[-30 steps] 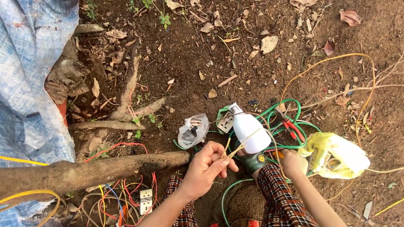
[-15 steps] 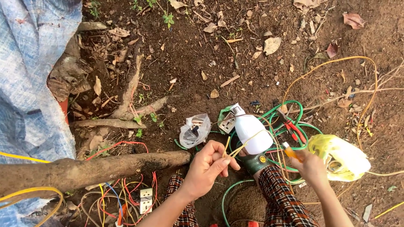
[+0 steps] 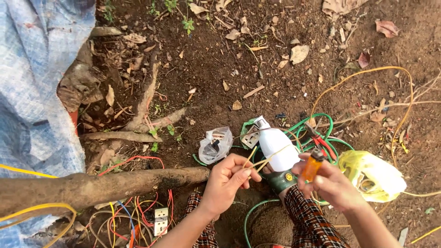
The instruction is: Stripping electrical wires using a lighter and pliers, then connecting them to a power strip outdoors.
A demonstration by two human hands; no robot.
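left hand (image 3: 228,179): pinched shut on a thin yellowish wire (image 3: 268,158), thumb and fingers closed on the strand right where it crosses in front of the bulb

right hand (image 3: 331,183): wrapped around a small orange lighter (image 3: 313,167), top end sticking up past the fingers, thumb near the top. Can't tell if it's lit, I see no flame

wire spot: low centre, between the two hands, running from the left pinch up and right across the bulb

bulb (image 3: 279,148): white, lying on the dirt just above the hands, with a dark green base (image 3: 281,180) below it, partly hidden by the hands

doing this bit well, imo: keep the strand taut and the left fingers back from the tip, bring the lighter to the bare end only, and keep heat away from the white bulb and the plastic bags since both sit really close

counts, hands: two, both the person's own, no one else in view

counts, bags: two, a clear one (image 3: 215,145) left of the bulb and a yellow one (image 3: 373,176) just right of the right hand

counts, lighter and bulb: one each

counts, sockets: one white one (image 3: 161,219) bottom left in the tangle of coloured wires, maybe another by the bulb's top, too cluttered to be sure

other stuff: green cable (image 3: 317,133) looped behind the bulb, a log (image 3: 101,183) lying across the left, blue tarp (image 3: 32,82) at the far left
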